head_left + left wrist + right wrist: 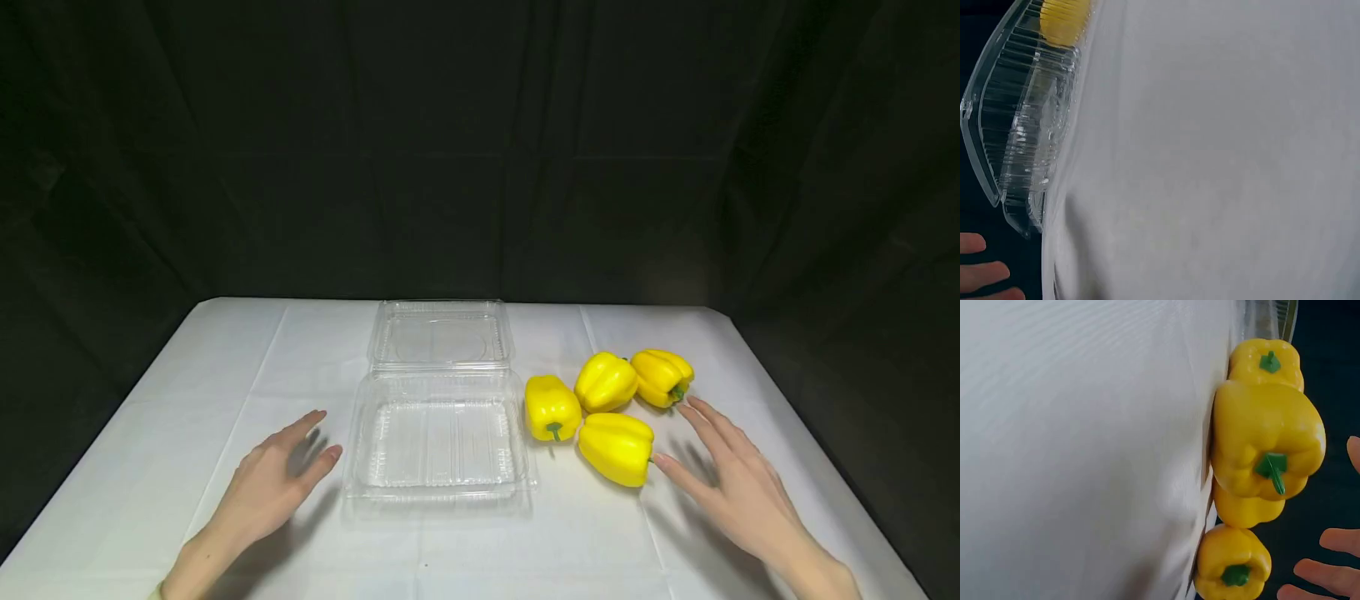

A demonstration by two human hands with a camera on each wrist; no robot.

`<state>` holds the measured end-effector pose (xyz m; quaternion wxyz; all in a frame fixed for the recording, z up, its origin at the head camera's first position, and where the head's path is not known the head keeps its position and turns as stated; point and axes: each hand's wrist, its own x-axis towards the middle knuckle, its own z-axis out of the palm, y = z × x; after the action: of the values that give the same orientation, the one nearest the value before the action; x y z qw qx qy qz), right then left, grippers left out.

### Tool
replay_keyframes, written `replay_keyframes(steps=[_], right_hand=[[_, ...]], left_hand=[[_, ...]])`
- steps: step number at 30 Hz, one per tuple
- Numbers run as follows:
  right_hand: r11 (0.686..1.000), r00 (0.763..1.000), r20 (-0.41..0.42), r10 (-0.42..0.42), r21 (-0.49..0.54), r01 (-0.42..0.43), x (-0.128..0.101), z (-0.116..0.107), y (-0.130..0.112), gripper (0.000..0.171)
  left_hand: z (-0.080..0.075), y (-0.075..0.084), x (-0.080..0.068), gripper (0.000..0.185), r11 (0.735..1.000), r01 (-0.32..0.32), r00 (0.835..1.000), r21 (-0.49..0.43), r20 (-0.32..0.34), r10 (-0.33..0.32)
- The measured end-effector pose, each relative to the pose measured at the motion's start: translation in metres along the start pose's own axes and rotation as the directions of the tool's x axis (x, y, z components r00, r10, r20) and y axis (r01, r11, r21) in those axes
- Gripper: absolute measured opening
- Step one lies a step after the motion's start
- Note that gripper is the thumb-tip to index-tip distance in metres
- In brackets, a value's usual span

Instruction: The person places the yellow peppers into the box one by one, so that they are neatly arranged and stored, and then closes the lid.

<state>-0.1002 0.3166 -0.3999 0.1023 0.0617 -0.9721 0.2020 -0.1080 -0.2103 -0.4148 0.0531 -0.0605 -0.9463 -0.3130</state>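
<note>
A clear plastic clamshell container (438, 492) lies with its lid (441, 304) folded back on the white tablecloth. To its right sit several yellow bell peppers with green stems: one (551, 407) beside the container wall, one (617, 448) in front, one (606, 382) behind, one (663, 377) at far right. My left hand (262, 483) hovers left of the container, fingers spread and holding nothing. My right hand (738, 483) is held over the cloth with fingers extended, thumb tip close to the front pepper's stem and forefinger near the far right pepper. In the right wrist view, the front pepper (1266, 431) partly hides others.
A white cloth (480, 558) covers the table, with fold creases across it. Black curtains (450, 167) hang behind the table and along both sides.
</note>
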Motion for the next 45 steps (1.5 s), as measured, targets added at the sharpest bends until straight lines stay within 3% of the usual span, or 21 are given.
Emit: replay_keyframes(steps=[8, 13, 17, 24, 33, 45], right_hand=[[0.997, 1.0, 0.031, 0.002, 0.075, -0.004, 0.007, 0.009, -0.007, 0.075], [0.993, 1.0, 0.003, -0.016, 0.121, 0.015, 0.008, 0.017, -0.007, 0.071], [0.986, 1.0, -0.019, -0.013, 0.165, 0.016, 0.008, 0.021, -0.006, 0.067], [0.976, 1.0, -0.001, 0.003, 0.217, -0.003, 0.008, 0.026, -0.007, 0.067], [0.968, 0.999, -0.034, -0.017, 0.25, 0.025, 0.007, 0.036, -0.009, 0.066], [0.947, 0.991, -0.127, -0.033, 0.314, 0.071, 0.004, 0.043, -0.008, 0.067]], left_hand=[[0.012, -0.002, 0.001, 0.063, 0.986, 0.028, 0.999, -0.162, 0.039, -0.022], [0.018, -0.004, 0.002, 0.059, 0.959, -0.01, 0.998, -0.283, 0.053, 0.026], [0.021, -0.005, 0.003, 0.056, 0.923, -0.038, 0.995, -0.382, 0.069, 0.069], [0.026, -0.006, 0.002, 0.052, 0.833, -0.026, 0.989, -0.553, 0.106, 0.102], [0.034, -0.009, 0.002, 0.048, 0.77, -0.074, 0.985, -0.634, 0.073, 0.155], [0.036, -0.006, -0.001, 0.048, 0.743, 0.0, 0.993, -0.67, 0.086, 0.077]])
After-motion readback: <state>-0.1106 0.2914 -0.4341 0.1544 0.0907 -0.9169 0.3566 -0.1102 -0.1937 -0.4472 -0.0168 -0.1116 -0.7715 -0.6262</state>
